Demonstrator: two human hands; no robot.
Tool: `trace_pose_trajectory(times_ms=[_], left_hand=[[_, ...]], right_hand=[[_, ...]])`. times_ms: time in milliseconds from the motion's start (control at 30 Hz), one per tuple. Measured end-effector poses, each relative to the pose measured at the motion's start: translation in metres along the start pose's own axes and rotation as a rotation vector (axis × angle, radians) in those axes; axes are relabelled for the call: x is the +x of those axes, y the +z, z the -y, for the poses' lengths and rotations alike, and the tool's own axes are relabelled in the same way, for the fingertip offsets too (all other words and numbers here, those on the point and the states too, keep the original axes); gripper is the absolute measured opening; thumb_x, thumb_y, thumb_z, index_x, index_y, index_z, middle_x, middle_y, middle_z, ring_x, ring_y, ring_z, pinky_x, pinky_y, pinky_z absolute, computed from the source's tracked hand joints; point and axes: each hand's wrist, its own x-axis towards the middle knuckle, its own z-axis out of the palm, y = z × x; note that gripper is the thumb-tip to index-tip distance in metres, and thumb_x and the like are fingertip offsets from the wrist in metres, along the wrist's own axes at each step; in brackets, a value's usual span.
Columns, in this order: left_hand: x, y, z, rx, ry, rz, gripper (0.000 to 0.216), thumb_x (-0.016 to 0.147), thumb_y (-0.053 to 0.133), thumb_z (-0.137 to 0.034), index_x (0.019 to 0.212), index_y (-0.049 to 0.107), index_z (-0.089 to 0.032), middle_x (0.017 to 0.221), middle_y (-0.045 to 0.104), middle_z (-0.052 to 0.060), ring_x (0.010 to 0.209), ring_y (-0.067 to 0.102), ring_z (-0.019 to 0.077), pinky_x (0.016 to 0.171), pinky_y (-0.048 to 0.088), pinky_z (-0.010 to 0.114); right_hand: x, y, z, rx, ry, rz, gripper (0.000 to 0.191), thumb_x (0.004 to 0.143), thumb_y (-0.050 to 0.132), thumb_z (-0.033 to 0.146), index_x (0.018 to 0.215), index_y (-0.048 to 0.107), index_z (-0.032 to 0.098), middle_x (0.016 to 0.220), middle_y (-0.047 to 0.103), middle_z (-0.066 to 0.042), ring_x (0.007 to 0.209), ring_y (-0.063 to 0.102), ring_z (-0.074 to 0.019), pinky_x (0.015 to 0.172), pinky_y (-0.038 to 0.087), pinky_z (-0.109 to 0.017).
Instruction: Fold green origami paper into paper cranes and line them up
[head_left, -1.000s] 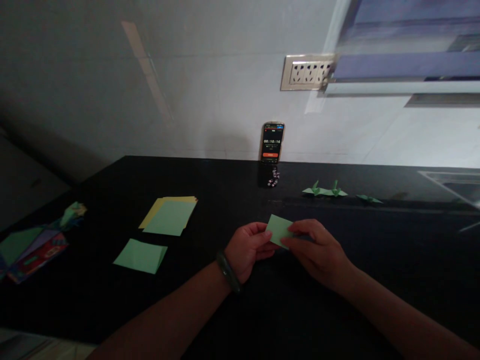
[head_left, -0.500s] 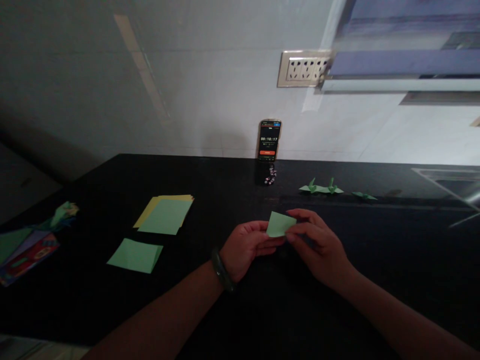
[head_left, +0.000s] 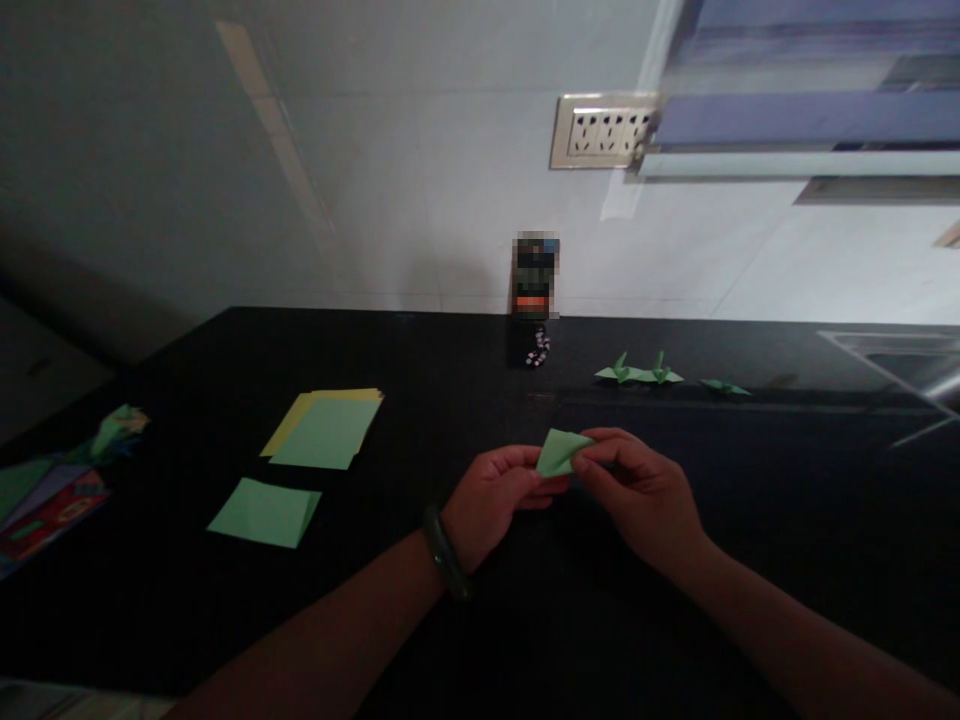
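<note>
A small folded piece of green origami paper (head_left: 559, 454) is held up between both hands over the dark counter. My left hand (head_left: 499, 495), with a dark bangle (head_left: 445, 552) at the wrist, grips its left edge, thumb in front and fingers behind. At the right corner my right hand (head_left: 645, 485) pinches the paper between thumb and fingers. Past the hands, two green paper cranes (head_left: 640, 371) stand side by side, and a flatter folded green piece (head_left: 725, 387) lies to their right.
Left of my hands is a creased green sheet (head_left: 264, 512), with a stack of green and yellow sheets (head_left: 326, 430) behind it. Colourful packets (head_left: 56, 510) lie at far left. A phone (head_left: 535, 275) leans on the wall, a beaded string (head_left: 538, 346) before it. A sink (head_left: 911, 360) is at right.
My right thumb and fingers have closed further over the paper's right corner, and the paper's visible outline is narrower. The whole view has shifted slightly.
</note>
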Motion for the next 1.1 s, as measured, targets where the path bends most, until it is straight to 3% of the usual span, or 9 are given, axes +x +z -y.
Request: trace_pose_trajectory(times_ms=[233,500,700,1100], left_hand=[[-0.0003,-0.0029,0.0029,0.31,0.086,-0.017,0.021,0.071,0.063,-0.032,0.079,0.066,-0.013,0.071,0.068,0.005,0.064,0.06,0.0129,0.059,0.041,0.022],[-0.0011,-0.0014,0.0016,0.365,0.091,-0.044,0.02,0.073,0.06,-0.032,0.078,0.066,-0.013,0.071,0.07,0.006,0.064,0.061,0.0149,0.06,0.043,0.024],[-0.0008,-0.001,0.0029,0.4,0.134,-0.062,0.019,0.075,0.058,-0.031,0.075,0.066,-0.013,0.069,0.07,0.006,0.062,0.061,0.0147,0.058,0.043,0.024],[-0.0027,0.0033,0.0013,0.411,0.11,-0.095,0.017,0.076,0.056,-0.026,0.069,0.065,-0.013,0.065,0.069,0.006,0.058,0.061,0.0148,0.057,0.044,0.024]], right_hand=[[-0.002,0.0018,0.0022,0.016,-0.045,0.02,0.006,0.071,0.061,0.019,0.066,0.065,0.021,0.081,0.064,-0.004,0.071,0.061,-0.0148,0.063,0.051,-0.027],[0.0009,0.0024,0.0024,0.154,0.129,0.049,0.008,0.069,0.062,0.025,0.065,0.065,0.019,0.089,0.063,-0.006,0.076,0.061,-0.0162,0.068,0.049,-0.03],[0.0008,0.0033,0.0048,0.264,0.328,0.105,0.012,0.069,0.062,0.029,0.066,0.062,0.018,0.067,0.064,-0.002,0.061,0.058,-0.0134,0.059,0.048,-0.027],[0.0004,0.0038,0.0044,0.276,0.299,0.078,0.011,0.068,0.062,0.026,0.06,0.062,0.018,0.071,0.064,-0.001,0.063,0.058,-0.0128,0.062,0.047,-0.027]])
